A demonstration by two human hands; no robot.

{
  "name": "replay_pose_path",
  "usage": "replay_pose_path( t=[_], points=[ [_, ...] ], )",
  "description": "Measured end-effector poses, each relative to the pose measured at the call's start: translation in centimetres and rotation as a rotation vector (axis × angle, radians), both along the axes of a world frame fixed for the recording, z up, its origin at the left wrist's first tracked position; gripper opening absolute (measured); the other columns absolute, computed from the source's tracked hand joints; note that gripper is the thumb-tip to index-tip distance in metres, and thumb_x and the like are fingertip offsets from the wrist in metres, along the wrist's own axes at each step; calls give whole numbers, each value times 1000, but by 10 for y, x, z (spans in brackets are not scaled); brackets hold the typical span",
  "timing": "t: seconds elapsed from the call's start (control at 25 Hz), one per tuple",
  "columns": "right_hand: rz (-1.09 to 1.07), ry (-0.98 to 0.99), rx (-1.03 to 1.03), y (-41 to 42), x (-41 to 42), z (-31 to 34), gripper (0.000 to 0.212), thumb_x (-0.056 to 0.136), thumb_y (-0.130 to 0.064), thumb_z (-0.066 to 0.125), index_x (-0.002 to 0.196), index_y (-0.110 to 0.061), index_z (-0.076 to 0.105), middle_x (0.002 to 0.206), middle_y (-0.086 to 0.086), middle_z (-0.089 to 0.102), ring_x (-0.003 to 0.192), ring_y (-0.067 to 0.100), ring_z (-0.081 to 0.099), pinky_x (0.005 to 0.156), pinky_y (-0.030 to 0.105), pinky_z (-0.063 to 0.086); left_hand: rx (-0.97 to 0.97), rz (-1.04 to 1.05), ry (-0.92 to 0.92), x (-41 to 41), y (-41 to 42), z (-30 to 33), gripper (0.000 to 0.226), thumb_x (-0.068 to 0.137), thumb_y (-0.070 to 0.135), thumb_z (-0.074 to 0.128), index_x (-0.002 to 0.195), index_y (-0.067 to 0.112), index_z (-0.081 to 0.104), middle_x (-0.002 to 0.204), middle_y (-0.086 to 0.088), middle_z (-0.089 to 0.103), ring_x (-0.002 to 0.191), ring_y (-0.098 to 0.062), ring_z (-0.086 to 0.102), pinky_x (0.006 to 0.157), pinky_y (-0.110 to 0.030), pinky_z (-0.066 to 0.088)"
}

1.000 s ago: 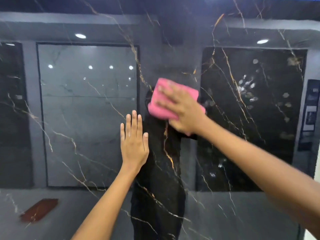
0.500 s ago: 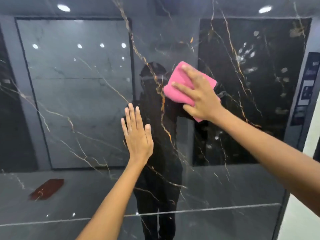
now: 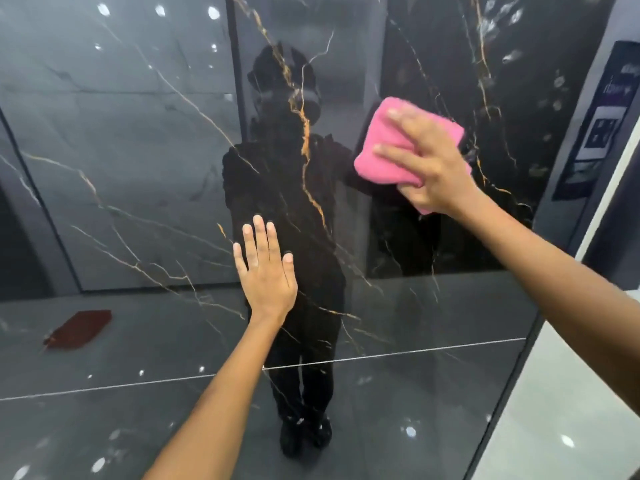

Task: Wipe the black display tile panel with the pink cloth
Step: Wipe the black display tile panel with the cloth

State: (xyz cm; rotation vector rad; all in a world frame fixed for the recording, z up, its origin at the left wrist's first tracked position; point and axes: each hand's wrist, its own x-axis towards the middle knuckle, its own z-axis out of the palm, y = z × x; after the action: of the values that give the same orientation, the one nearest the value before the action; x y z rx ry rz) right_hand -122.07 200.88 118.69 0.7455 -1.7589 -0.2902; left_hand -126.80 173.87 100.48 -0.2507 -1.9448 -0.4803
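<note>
The glossy black display tile panel [image 3: 156,188] with gold and white veins fills almost the whole head view and mirrors the room. A folded pink cloth [image 3: 384,150] lies flat against the panel's upper right. My right hand [image 3: 429,168] presses on the cloth with spread fingers, and a bit of pink shows below the palm. My left hand [image 3: 265,271] rests flat on the panel at centre, fingers straight and together, holding nothing.
The panel's right edge [image 3: 519,372] runs down diagonally, with pale floor [image 3: 571,410] beyond it. A dark sign board [image 3: 602,126] stands at the upper right. Reflections show a dark standing figure, ceiling lights and a reddish patch [image 3: 79,329] at lower left.
My right hand has slid the pink cloth to the right across the panel. The view has tilted downward, showing more of the panel's lower part. My left hand stays flat on the tile.
</note>
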Motion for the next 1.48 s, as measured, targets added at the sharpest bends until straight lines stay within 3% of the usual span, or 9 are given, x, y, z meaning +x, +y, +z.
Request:
replay_pose_path(
  t=[0.12,0.32,0.48,0.56,0.8,1.0,1.12,1.32,1.48],
  points=[
    [-30,-63,-114,13,8,-80,67,69,-11,56,136,-16,49,150,22,28,137,39,29,110,53,28,6,3,-2,0,-1,-1,61,98,29,30,150,8,7,157,-10,15,147,-22,-3,118,-36,-7],
    [-221,-354,550,43,35,-213,102,51,-21,78,140,-30,31,156,5,16,139,27,24,111,45,20,4,-7,21,-1,0,-2,61,98,30,29,150,8,6,158,-10,13,146,-25,4,118,-36,-8],
    [-66,-178,-250,14,15,-71,66,70,-10,60,134,-20,47,142,19,34,132,39,34,105,55,33,23,-5,23,-1,1,-2,60,99,30,28,150,7,8,157,-12,16,145,-27,7,118,-36,-7],
    [16,-43,-320,-16,0,-62,63,69,-10,56,131,-16,52,144,22,34,135,42,32,108,57,29,10,-5,26,-1,1,-2,59,99,30,27,150,7,9,157,-12,18,144,-29,10,118,-36,-7],
    [-231,-410,670,0,29,-278,91,53,-15,73,136,-28,38,159,1,5,139,27,22,118,41,2,-18,-24,34,-3,-2,-5,56,103,35,13,151,7,7,157,-12,14,146,-27,6,118,-37,-6],
    [-210,-164,116,46,26,-148,69,64,-7,55,130,-23,45,147,12,29,131,34,33,107,52,25,-10,-9,56,-3,1,-4,58,100,29,28,150,5,11,156,-16,20,144,-31,10,118,-38,-4],
    [-135,-68,-217,-7,6,-129,60,70,-9,52,130,-20,49,154,9,24,137,38,26,113,51,17,-6,-8,53,-3,1,-4,57,100,29,29,150,5,12,155,-16,22,143,-31,11,118,-38,-4],
    [-270,-329,662,-11,19,-302,95,57,-10,69,142,-29,31,160,1,-2,146,30,2,118,44,-3,-9,-22,39,0,0,-2,56,101,29,26,150,4,14,156,-17,21,144,-30,10,118,-38,-4],
    [-214,-317,656,66,36,-253,85,60,-6,70,138,-26,43,160,1,-2,142,28,17,117,45,5,108,-108,32,16,8,0,55,99,19,38,149,6,22,157,-15,17,146,-28,7,119,-40,-2]
  ],
)
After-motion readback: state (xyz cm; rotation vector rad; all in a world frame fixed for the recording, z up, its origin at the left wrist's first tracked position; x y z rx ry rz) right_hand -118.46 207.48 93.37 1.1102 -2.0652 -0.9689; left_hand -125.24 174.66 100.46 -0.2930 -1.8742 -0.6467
